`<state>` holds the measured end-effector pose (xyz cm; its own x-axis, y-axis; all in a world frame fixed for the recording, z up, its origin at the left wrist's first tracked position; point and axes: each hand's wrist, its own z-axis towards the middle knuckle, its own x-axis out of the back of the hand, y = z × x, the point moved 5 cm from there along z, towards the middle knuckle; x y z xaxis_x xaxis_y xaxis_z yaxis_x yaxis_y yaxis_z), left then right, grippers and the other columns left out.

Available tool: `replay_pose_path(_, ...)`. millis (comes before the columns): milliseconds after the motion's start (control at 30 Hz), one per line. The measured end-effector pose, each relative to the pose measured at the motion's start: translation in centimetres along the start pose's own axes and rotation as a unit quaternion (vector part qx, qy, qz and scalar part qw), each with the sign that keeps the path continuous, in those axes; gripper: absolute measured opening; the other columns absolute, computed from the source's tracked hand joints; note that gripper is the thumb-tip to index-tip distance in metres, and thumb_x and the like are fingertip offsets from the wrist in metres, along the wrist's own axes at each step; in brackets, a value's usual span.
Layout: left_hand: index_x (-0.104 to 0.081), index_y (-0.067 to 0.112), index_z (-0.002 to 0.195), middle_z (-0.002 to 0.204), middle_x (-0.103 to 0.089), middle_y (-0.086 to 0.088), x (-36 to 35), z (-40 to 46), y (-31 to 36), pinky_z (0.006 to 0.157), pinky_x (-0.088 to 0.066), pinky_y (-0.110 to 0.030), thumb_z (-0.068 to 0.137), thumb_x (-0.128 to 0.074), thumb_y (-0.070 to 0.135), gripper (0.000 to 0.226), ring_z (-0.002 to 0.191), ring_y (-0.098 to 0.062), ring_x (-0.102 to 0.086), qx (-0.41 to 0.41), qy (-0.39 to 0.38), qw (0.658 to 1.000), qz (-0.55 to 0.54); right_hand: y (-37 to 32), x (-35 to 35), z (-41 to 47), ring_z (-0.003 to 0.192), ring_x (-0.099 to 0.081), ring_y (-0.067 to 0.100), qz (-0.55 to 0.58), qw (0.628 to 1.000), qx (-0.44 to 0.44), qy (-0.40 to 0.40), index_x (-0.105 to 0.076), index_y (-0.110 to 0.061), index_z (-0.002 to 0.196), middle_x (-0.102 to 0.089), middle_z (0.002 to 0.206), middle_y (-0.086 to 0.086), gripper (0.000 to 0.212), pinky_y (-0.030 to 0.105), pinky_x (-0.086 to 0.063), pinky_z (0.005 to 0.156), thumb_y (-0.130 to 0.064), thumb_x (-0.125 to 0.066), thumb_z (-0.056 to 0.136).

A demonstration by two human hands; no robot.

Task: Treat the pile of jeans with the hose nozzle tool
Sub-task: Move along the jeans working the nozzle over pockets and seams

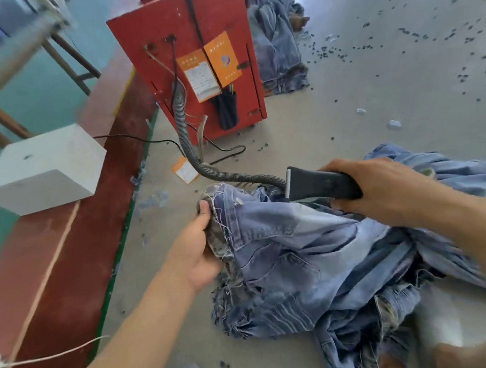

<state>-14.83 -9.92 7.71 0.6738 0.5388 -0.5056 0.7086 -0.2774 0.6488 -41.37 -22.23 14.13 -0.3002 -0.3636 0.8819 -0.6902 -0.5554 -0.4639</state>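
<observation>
A pile of light blue jeans (318, 254) lies on the grey floor in front of me, with frayed hems and loose threads. My left hand (197, 248) grips the frayed waistband edge of the top pair and holds it up. My right hand (382, 184) grips the black hose nozzle tool (319, 183), whose metal-edged head points left just above the denim. A grey ribbed hose (183, 130) runs from the tool back to a red machine cabinet (192, 57).
A second stack of jeans (277, 39) stands behind the red cabinet. A white box (42, 169) sits on the red floor strip at left. Black cables (226, 151) and an orange tag (184, 169) lie by the cabinet. Dark scraps (400, 38) dot the floor at right.
</observation>
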Motion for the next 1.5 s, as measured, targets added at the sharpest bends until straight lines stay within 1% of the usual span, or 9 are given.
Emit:
replay_pose_path(167,-0.07,0.012,0.115,0.109,-0.076,-0.017,-0.8,-0.5,-1.6,0.075,-0.064,-0.044,0.089,-0.064,0.02,0.028,0.088,-0.029,-0.076,0.019,-0.033,0.998,0.046,0.0,0.6,-1.4,0.08,-0.062,-0.002,0.012,1.0,0.016,-0.008,-0.05,-0.052,0.124,-0.065,0.091,-0.022,0.042,0.021,-0.045,0.067,-0.048,-0.072,0.089)
replay_pose_path(333,-0.067,0.018,0.112,0.115,-0.074,-0.017,0.6,0.0,-1.0,0.083,-0.063,-0.052,0.105,-0.05,0.023,0.019,0.097,-0.031,-0.074,0.005,-0.026,1.0,0.002,-3.2,-0.7,-2.7,0.06,-0.059,0.001,-0.018,0.999,0.015,-0.036,-0.034,-0.053,0.118,-0.063,0.076,-0.016,0.056,0.02,-0.044,0.056,-0.086,-0.048,0.075)
replay_pose_path(600,-0.057,0.002,0.125,0.105,-0.072,-0.021,0.1,0.4,-1.0,0.076,-0.064,-0.047,0.1,-0.051,-0.007,0.027,0.087,-0.03,-0.073,0.013,-0.041,0.997,0.069,-7.3,-3.3,-3.5,0.064,-0.055,0.008,-0.055,0.997,0.039,-0.024,-0.039,-0.037,0.092,-0.054,0.07,-0.013,0.04,0.029,-0.046,0.06,-0.077,-0.044,0.084)
replay_pose_path(700,-0.055,0.004,0.129,0.113,-0.067,-0.024,-0.6,0.5,-0.8,0.088,-0.06,-0.052,0.105,-0.045,-0.003,0.027,0.092,-0.032,-0.07,0.01,-0.05,0.997,0.054,-7.5,-4.0,-3.0,0.061,-0.053,0.007,-0.085,0.996,0.011,-0.038,-0.043,-0.034,0.089,-0.053,0.066,-0.012,0.043,0.029,-0.046,0.057,-0.077,-0.043,0.082)
replay_pose_path(833,-0.055,0.005,0.129,0.106,-0.07,-0.021,-1.2,0.7,-0.9,0.078,-0.064,-0.046,0.108,-0.041,0.0,0.026,0.088,-0.031,-0.071,-0.001,-0.06,0.997,0.049,-8.1,-5.3,-2.2,0.06,-0.052,0.006,-0.111,0.991,-0.005,-0.079,-0.042,-0.034,0.083,-0.054,0.069,-0.01,0.041,0.026,-0.041,0.052,-0.074,-0.05,0.086)
replay_pose_path(1000,-0.057,0.01,0.127,0.102,-0.074,-0.016,-1.6,0.9,-1.5,0.066,-0.063,-0.039,0.11,-0.039,0.003,0.026,0.082,-0.026,-0.072,0.0,-0.07,0.996,0.049,-8.2,-4.1,-0.4,0.062,-0.057,0.011,-0.048,0.998,-0.036,-0.032,-0.049,-0.031,0.088,-0.059,0.071,-0.009,0.037,0.029,-0.043,0.055,-0.068,-0.054,0.088)
replay_pose_path(1300,-0.06,0.01,0.119,0.108,-0.072,-0.02,-2.0,1.2,-1.9,0.085,-0.061,-0.049,0.111,-0.035,0.006,0.026,0.091,-0.03,-0.073,0.001,-0.048,0.999,-0.001,-8.3,-2.9,-1.9,0.058,-0.055,0.004,-0.06,0.994,-0.021,-0.09,-0.049,-0.033,0.082,-0.059,0.063,-0.008,0.037,0.024,-0.035,0.053,-0.069,-0.058,0.082)
replay_pose_path(1400,-0.058,0.009,0.12,0.109,-0.071,-0.021,-1.6,1.5,-1.4,0.077,-0.062,-0.047,0.111,-0.034,0.006,0.026,0.09,-0.031,-0.074,-0.013,-0.02,0.999,-0.028,-8.8,-3.0,-2.4,0.071,-0.058,-0.005,-0.058,0.993,-0.016,-0.103,-0.047,-0.037,0.082,-0.063,0.079,-0.027,0.037,0.021,-0.033,0.051,-0.073,-0.051,0.078)
replay_pose_path(1500,-0.058,0.008,0.122,0.112,-0.072,-0.021,-2.0,1.1,-2.2,0.078,-0.064,-0.046,0.112,-0.033,0.007,0.028,0.092,-0.03,-0.074,-0.008,-0.034,0.999,-0.03,-8.7,-3.5,-1.4,0.062,-0.057,0.006,-0.057,0.993,-0.027,-0.096,-0.049,-0.035,0.084,-0.06,0.069,-0.009,0.033,0.026,-0.042,0.056,-0.066,-0.059,0.085)
